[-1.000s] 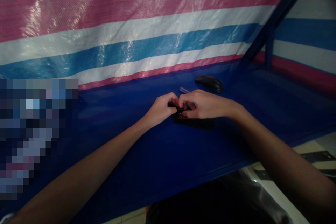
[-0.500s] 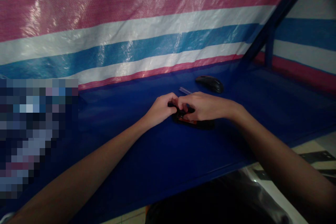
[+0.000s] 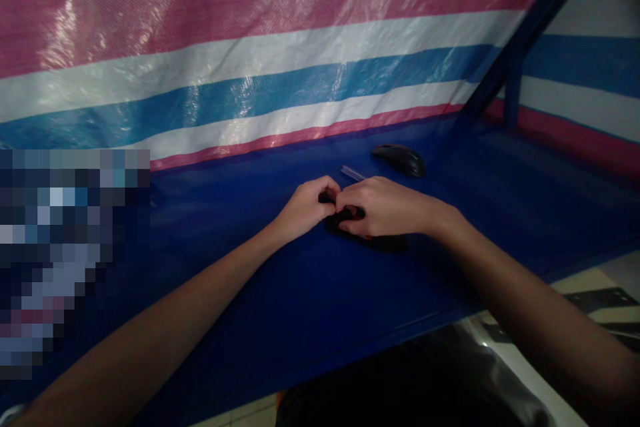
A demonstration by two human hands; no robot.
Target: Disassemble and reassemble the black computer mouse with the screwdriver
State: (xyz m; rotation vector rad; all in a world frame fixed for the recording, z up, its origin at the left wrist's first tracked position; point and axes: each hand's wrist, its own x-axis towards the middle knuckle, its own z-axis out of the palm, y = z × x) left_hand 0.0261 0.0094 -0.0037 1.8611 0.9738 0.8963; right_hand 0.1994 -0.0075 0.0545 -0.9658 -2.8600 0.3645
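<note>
On the blue surface lies a dark, opened mouse base [image 3: 393, 244] with a reddish-orange part inside, mostly hidden under my hands. My left hand [image 3: 306, 208] is closed on its left end, thumb and fingers curled round the dark edge. Over the middle of the base is my right hand [image 3: 393, 205], its thumb and bent fingers curled inward against my left fingertips. Whatever lies between those right fingers is too dark and small to make out. Just behind my right hand, a clear purplish rod [image 3: 351, 172] sticks out, partly covered.
A black mouse shell [image 3: 400, 160] rests further back on the blue surface [image 3: 280, 320]. Striped plastic sheeting [image 3: 250, 27] rises behind it, and a dark slanted post [image 3: 525, 33] stands at right. A blurred-out area covers the left side.
My right hand has shifted slightly left and down over the base, covering more of the reddish-orange part. My left hand has stayed nearly still.
</note>
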